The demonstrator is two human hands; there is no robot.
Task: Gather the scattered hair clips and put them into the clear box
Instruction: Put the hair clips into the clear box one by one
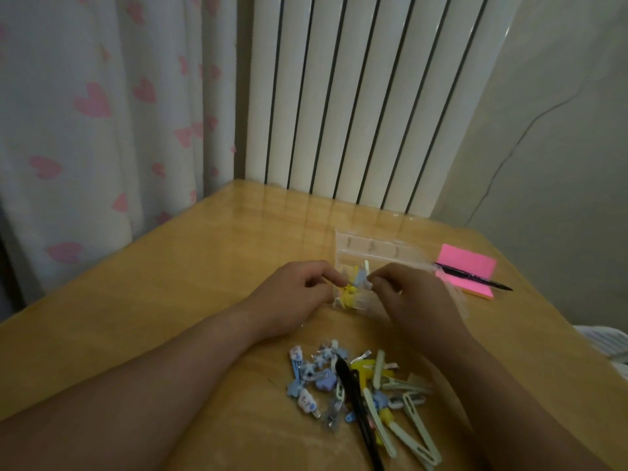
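Observation:
A clear box [370, 248] with its lid raised lies on the wooden table, with yellow and blue clips inside. My left hand [292, 294] and my right hand [411, 294] meet over its near edge, fingertips pinched on a small bunch of clips [356, 280]. It is hard to tell which hand carries them. A pile of scattered hair clips [363, 385] in blue, yellow, pale green and white lies near me between my forearms, with a long black clip [356, 402] across it.
A pink sticky-note pad [465, 270] with a black pen [475, 278] on it sits right of the box. A white radiator [356, 96] stands behind the table, a heart-print curtain [102, 130] at left. The wooden table [190, 266] ends at left and right.

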